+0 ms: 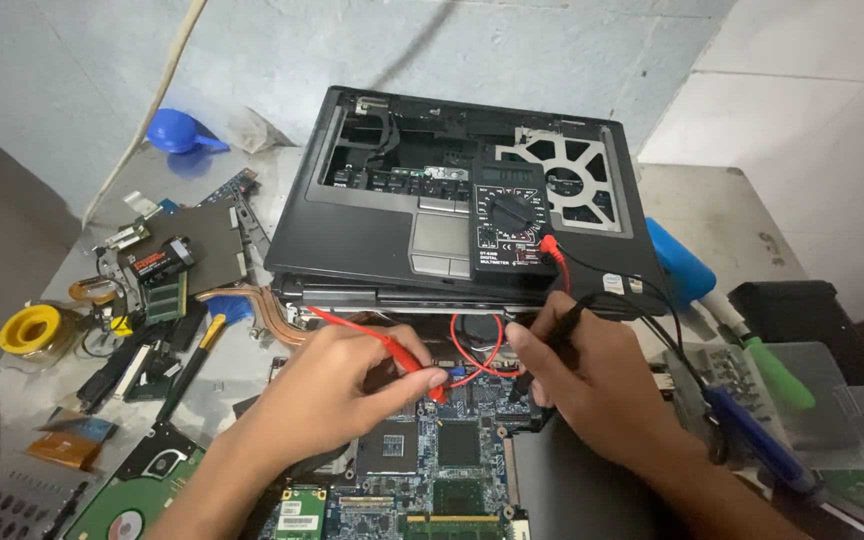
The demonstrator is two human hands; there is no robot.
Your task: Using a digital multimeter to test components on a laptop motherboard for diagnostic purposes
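My left hand (347, 385) pinches a red probe (382, 345), its tip touching a blue-green circuit board (442, 470) near the bottom middle. My right hand (577, 375) grips a black probe (562, 330), tip down on the same board. Red and black leads (477, 345) run up to a black multimeter (509, 230). The meter lies on a stripped black laptop chassis (372, 230) just behind the board.
Left side holds a yellow solder spool (32, 328), a memory stick (165, 297), a copper heat pipe (252, 310), a hard drive (132, 500) and loose parts. Right side has green (777, 370) and blue (752, 435) screwdrivers, a clear plastic box (832, 410). A blue scoop (182, 132) sits at back left.
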